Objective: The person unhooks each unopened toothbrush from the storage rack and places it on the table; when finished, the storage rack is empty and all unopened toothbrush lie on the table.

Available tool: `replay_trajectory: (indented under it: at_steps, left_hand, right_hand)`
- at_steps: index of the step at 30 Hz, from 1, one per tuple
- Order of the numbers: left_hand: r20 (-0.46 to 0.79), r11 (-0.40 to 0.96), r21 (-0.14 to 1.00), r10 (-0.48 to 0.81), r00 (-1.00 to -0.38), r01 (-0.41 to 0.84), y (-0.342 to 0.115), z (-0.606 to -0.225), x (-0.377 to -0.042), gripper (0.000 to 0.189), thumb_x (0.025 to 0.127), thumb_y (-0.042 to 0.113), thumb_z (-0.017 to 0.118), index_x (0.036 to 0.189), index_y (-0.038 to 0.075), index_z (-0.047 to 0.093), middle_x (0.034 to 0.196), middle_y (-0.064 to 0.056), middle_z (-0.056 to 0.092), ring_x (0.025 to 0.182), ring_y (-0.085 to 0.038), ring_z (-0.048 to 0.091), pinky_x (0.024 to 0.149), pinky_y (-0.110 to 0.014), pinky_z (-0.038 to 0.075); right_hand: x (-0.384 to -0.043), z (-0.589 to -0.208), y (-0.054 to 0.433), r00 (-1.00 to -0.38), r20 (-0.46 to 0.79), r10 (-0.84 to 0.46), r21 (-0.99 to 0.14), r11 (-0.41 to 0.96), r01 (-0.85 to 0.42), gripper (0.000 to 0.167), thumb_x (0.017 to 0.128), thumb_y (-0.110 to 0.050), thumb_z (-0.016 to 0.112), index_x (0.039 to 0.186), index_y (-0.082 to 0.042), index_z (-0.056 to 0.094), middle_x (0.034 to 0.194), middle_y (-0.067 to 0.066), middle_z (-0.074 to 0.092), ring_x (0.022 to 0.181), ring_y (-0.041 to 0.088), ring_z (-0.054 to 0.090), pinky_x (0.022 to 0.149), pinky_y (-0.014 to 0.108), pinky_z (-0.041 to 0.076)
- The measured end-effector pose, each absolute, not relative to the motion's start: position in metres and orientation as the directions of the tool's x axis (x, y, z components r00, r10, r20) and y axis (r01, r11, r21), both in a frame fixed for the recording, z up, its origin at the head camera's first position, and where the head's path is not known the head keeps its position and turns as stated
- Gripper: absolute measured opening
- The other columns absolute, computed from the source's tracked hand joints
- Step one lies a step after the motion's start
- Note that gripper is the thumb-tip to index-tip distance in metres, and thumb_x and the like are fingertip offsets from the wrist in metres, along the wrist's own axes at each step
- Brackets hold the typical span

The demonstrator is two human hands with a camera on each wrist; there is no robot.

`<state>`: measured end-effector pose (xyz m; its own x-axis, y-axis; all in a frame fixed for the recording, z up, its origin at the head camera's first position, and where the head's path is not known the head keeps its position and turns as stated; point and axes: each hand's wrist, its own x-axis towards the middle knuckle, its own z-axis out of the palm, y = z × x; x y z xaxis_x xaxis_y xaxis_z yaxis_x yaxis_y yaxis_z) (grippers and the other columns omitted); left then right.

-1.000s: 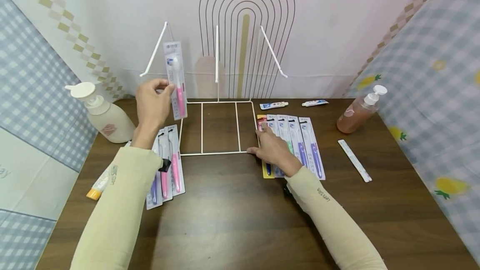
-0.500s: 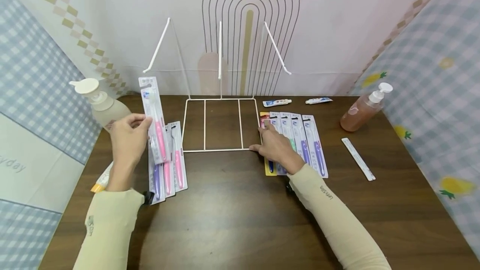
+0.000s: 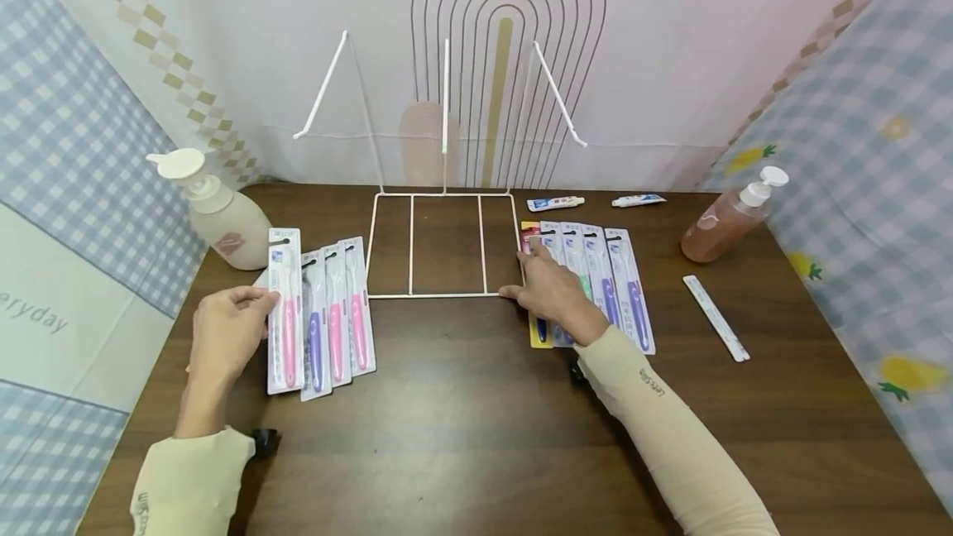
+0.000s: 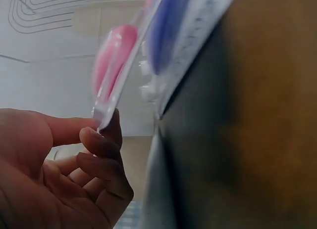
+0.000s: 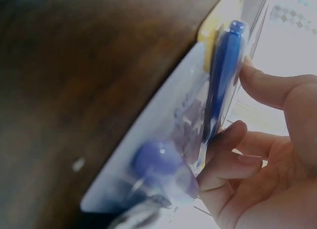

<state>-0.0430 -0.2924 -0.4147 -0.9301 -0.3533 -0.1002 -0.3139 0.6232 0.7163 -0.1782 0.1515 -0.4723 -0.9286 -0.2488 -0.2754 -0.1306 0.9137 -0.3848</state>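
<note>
At the left, my left hand (image 3: 227, 329) pinches the long edge of a packaged pink toothbrush (image 3: 289, 337) between thumb and fingers. The left wrist view shows this pack tilted, its edge between the fingertips. Just right of it lie overlapping packs: a purple toothbrush (image 3: 316, 346) and two pink toothbrushes (image 3: 359, 325). On the right, my right hand (image 3: 551, 288) rests on a red-and-yellow toothbrush pack (image 3: 541, 333), fingers loosely bent, with the thumb near the white wire rack's (image 3: 411, 246) front corner. It partly covers the neighbouring packs, and a blue handle (image 5: 225, 75) shows in the right wrist view.
Three raised wire prongs (image 3: 445, 98) stand over the rack's base. A cream pump bottle (image 3: 231, 230) is at left, an amber pump bottle (image 3: 722, 230) at right. Two small toothpaste tubes (image 3: 556, 203) lie at the back. A slim white packet (image 3: 716, 318) lies right.
My left hand has brought the packaged pink toothbrush down and leftward from beside the rack's left prong to the left of the other packs. My right hand has stayed in place.
</note>
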Motion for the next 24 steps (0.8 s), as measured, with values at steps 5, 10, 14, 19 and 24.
replay_trajectory:
  at_steps: [5,10,14,19,24]
  left_hand:
    - [-0.144,0.634,0.696,-0.335,-0.931,-0.336,-0.291,-0.42,-0.037,0.045,0.114,0.028,0.064,0.13,-0.011,0.078,0.074,0.002,0.08,0.06,-0.008,0.066,0.057,-0.029,0.048]
    - [-0.169,0.643,0.68,-0.33,-0.929,-0.352,-0.286,-0.421,-0.033,0.038,0.112,0.023,0.066,0.124,-0.01,0.08,0.062,0.008,0.069,0.056,-0.009,0.06,0.054,-0.03,0.044]
    - [-0.166,0.674,0.653,-0.319,-0.933,-0.347,-0.285,-0.422,-0.032,0.035,0.111,0.023,0.068,0.119,-0.009,0.081,0.055,0.007,0.064,0.054,-0.012,0.058,0.054,-0.032,0.042]
    - [-0.173,0.697,0.624,-0.318,-0.932,-0.354,-0.287,-0.422,-0.03,0.037,0.11,0.024,0.069,0.115,-0.011,0.081,0.058,0.002,0.069,0.054,-0.01,0.062,0.054,-0.031,0.043]
    - [-0.188,0.702,0.606,-0.331,-0.925,-0.374,-0.287,-0.421,-0.027,0.036,0.111,0.023,0.069,0.113,-0.011,0.081,0.074,-0.01,0.078,0.059,-0.008,0.066,0.054,-0.028,0.047]
  right_hand:
    - [-0.18,-0.477,0.156,-0.931,-0.265,-0.252,-0.399,0.907,-0.133,0.095,0.103,-0.058,0.082,0.173,-0.003,0.048,0.193,0.02,0.016,0.138,0.048,0.071,0.061,0.043,0.056]
    - [-0.183,-0.483,0.159,-0.932,-0.267,-0.246,-0.367,0.92,-0.137,0.096,0.103,-0.061,0.081,0.173,-0.004,0.048,0.193,0.02,0.016,0.143,0.048,0.069,0.063,0.043,0.058]
    - [-0.185,-0.485,0.161,-0.934,-0.256,-0.248,-0.375,0.916,-0.141,0.095,0.103,-0.061,0.081,0.172,-0.004,0.05,0.193,0.019,0.017,0.148,0.05,0.065,0.067,0.045,0.059]
    - [-0.18,-0.477,0.157,-0.93,-0.258,-0.262,-0.365,0.918,-0.157,0.093,0.104,-0.057,0.08,0.172,-0.002,0.049,0.192,0.022,0.017,0.149,0.05,0.064,0.072,0.047,0.062]
    - [-0.189,-0.494,0.158,-0.929,-0.257,-0.267,-0.347,0.923,-0.169,0.096,0.102,-0.062,0.081,0.172,-0.005,0.049,0.193,0.019,0.016,0.143,0.048,0.07,0.072,0.046,0.062]
